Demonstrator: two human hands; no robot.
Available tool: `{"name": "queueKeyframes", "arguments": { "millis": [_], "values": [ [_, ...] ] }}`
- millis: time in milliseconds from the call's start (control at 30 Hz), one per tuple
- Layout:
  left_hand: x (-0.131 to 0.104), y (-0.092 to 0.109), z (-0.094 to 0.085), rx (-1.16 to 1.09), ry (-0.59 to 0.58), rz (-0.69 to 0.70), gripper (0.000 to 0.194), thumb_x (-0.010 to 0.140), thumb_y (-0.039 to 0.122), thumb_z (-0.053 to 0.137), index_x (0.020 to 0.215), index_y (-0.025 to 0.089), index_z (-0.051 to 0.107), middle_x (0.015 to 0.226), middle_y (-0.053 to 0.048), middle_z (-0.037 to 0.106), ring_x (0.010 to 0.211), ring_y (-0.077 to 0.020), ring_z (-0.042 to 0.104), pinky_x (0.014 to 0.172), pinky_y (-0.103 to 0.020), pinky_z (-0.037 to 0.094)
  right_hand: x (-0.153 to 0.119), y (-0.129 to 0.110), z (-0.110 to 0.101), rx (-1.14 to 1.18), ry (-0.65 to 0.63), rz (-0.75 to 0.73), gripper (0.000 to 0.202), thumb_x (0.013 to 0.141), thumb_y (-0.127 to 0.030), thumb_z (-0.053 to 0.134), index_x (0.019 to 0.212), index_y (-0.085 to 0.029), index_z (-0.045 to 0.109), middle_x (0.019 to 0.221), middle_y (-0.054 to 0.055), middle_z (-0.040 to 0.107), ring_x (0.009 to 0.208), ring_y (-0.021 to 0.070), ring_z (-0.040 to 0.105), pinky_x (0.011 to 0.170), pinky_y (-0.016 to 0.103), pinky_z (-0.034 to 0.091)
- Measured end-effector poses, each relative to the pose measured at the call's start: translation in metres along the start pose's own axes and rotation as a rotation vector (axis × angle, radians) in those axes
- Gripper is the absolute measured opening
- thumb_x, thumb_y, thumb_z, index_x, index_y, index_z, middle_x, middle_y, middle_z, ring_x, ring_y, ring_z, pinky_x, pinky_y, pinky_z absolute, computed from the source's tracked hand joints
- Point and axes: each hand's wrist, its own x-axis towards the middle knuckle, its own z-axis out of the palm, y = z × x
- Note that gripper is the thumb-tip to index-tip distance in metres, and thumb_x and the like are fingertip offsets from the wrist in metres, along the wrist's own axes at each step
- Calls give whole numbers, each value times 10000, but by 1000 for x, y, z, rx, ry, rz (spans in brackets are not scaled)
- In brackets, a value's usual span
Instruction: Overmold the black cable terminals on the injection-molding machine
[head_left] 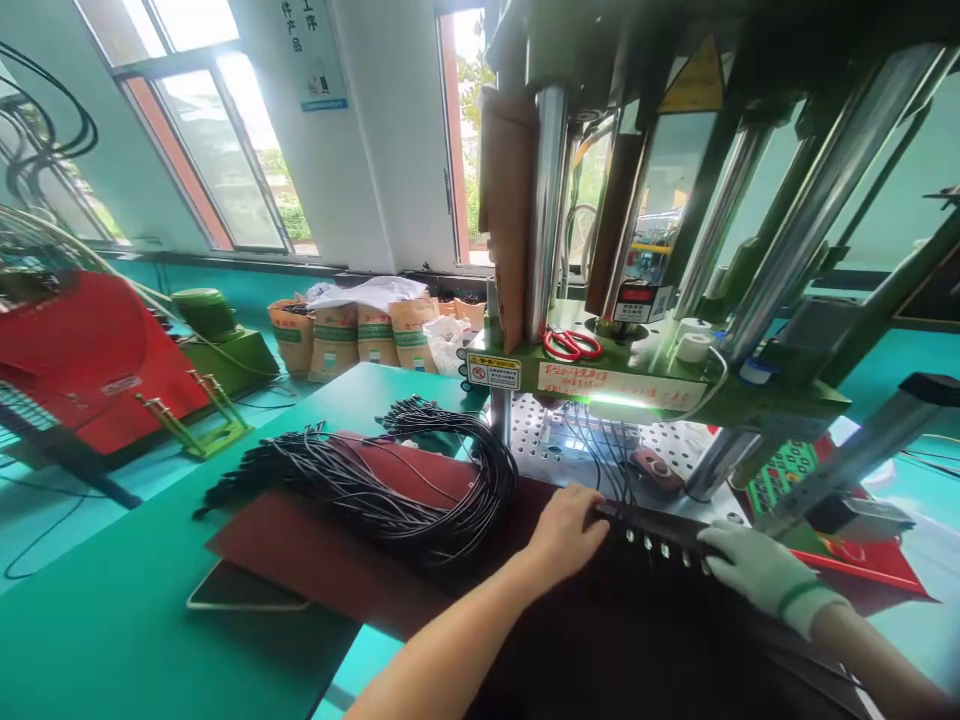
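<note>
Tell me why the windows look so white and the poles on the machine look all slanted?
Head view: daylight overexposes the windows, washing out the glass; the wide lens, looking down, splays the machine's steel columns outward; a green light strip glows under the press; the left hand and gloved right hand on the dark mold bar look slightly soft.

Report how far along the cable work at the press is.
Done: several thin cables already run from under the press into the black fixture. In hand: the bare left hand and gloved right hand rest on that fixture at the press front. Left: a large bundle of black cables lies on the red mat.
</note>
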Motion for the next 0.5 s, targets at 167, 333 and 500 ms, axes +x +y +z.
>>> {"name": "queueKeyframes", "arguments": {
  "millis": [167, 333, 500],
  "values": [
    [23, -19, 16, -39, 69, -131, 309, 725, 205, 494, 1029, 162, 523, 1038, -76, 562, 995, -199, 491, 908, -350, 381, 8, -17, 2, -145, -103, -58, 264, 714, -167, 433, 856, -154, 655, 891, 115, 623, 853, 238, 566, 749, 340, 405],
    [21, -39, 25, -157, 150, -203, 353, 729, 188, 475, 1082, 175, 467, 1102, -86, 526, 992, -183, 498, 883, -342, 396, 23, -24, -2, -194, -198, -63, 295, 716, -129, 399, 856, -129, 658, 878, 127, 624, 853, 265, 573, 741, 372, 402],
    [29, -51, 36, -352, 112, -319, 530, 719, 193, 505, 1227, 168, 354, 1134, -102, 551, 1001, -175, 525, 890, -329, 391, 80, -38, -20, 51, 77, -4, 298, 750, -178, 477, 1016, -158, 611, 1002, 85, 613, 944, 209, 547, 841, 317, 395]
  ]
}}
